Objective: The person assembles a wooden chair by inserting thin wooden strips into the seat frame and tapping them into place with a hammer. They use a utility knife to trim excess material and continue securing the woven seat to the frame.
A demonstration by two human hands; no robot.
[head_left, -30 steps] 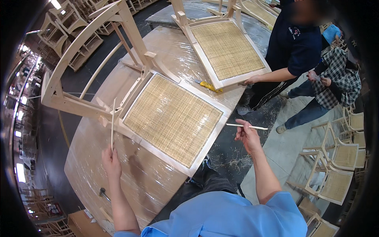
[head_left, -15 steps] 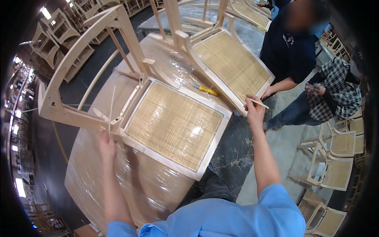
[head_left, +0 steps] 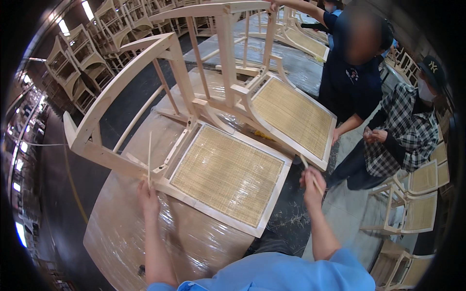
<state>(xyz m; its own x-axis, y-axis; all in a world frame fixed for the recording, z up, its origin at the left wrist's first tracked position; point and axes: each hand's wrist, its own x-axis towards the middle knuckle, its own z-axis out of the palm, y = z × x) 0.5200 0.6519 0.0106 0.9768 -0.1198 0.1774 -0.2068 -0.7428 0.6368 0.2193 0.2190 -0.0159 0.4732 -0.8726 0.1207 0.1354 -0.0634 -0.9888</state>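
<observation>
Carefully, then: my right hand (head_left: 310, 185) has its fingers curled about a pale stick (head_left: 304, 161) that slants up toward where two chair frames come close together. If I swung it carelessly, the free tip could snag or dent one of them. My left hand (head_left: 149, 200) pinches a longer-looking stick (head_left: 149, 150) low down. It stands nearly upright across the back frame from this view; whether they touch, I cannot tell. Held so near one end, something that slim could wobble, or snap if caught on wood. Between my hands, the near chair (head_left: 228, 169) lies seat up on the plastic-wrapped table (head_left: 116, 233); a slick film could let it slide if bumped. Beyond it, the second chair (head_left: 296, 114) reaches past the table's edge, and might tip or knock mine should the co-worker's hand (head_left: 335, 137) lose it.

Against half a second ago, my right stick points forward instead of off to the right, and that hand sits lower in view. The second chair has come farther alongside mine, hiding more of the yellow tool (head_left: 262, 134), and another co-worker's arm (head_left: 306, 9) now shows reaching to its back.
</observation>
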